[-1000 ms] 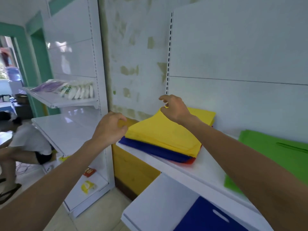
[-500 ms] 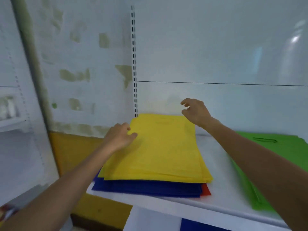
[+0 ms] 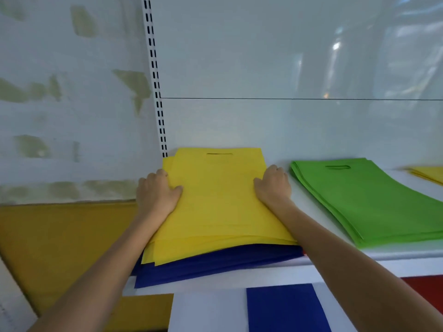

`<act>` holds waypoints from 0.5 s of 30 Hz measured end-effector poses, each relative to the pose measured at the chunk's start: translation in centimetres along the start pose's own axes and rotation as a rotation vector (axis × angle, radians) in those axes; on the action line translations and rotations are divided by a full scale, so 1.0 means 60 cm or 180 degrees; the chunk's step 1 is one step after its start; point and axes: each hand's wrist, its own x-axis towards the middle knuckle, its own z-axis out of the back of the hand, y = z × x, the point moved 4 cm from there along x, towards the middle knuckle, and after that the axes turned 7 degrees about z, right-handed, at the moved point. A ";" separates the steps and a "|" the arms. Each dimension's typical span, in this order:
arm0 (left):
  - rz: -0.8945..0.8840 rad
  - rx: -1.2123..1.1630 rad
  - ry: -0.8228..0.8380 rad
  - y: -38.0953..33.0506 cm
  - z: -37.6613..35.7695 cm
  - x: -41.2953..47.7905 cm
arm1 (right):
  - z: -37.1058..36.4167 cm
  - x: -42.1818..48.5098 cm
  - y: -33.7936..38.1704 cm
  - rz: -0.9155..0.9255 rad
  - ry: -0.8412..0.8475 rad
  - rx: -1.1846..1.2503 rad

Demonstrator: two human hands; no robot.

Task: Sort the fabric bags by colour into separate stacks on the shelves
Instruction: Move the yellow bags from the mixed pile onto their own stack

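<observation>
- My left hand (image 3: 158,195) sits on the left edge of the yellow bags (image 3: 220,207), thumb flat on top and fingers curled down over the side. It holds the edge rather than lying open.
- My right hand (image 3: 273,188) does the same on the right edge, knuckles bent and thumb on the top sheet.
- The yellow bags lie on the shelf (image 3: 383,259) on top of the blue bags (image 3: 215,264), which stick out at the front and left beneath them.
- I judge the step in hand is lifting the yellow ones off as one bundle, since two colours share this pile.
- The next move calls for my fingers to get under the lowest yellow bag only and for an even lift on both sides. The thin sheets are fanned at the front and could slide apart or drag a blue one along.
- Just right of the yellow bags, apart from them, the green stack (image 3: 374,202) lies on the same shelf.
- Further right, past the green, is a second yellow stack (image 3: 429,176), a likely home for this bundle.
- Below the yellow bags, the lower shelf (image 3: 206,312) holds a blue bag (image 3: 282,307), with something red (image 3: 422,283) to its right.
</observation>
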 end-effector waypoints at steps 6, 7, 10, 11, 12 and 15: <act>0.0395 -0.1044 0.0082 0.013 -0.002 -0.005 | 0.017 -0.001 0.004 0.0269 -0.0558 0.0313; 0.0400 -0.1099 0.0041 0.014 0.000 -0.005 | 0.018 -0.002 0.004 0.0328 -0.0633 0.0328; 0.0302 -0.1240 -0.0189 0.014 0.011 -0.011 | 0.021 -0.007 0.008 0.0532 -0.0830 0.0316; 0.0228 -0.1239 -0.0294 0.014 0.015 -0.014 | 0.021 -0.008 0.009 0.0544 -0.0858 0.0335; 0.0149 -0.1196 -0.0412 0.014 0.020 -0.018 | 0.022 -0.009 0.010 0.0534 -0.0864 0.0363; -0.0001 -0.1023 -0.0701 0.014 0.031 -0.025 | 0.021 -0.009 0.010 0.0506 -0.0857 0.0373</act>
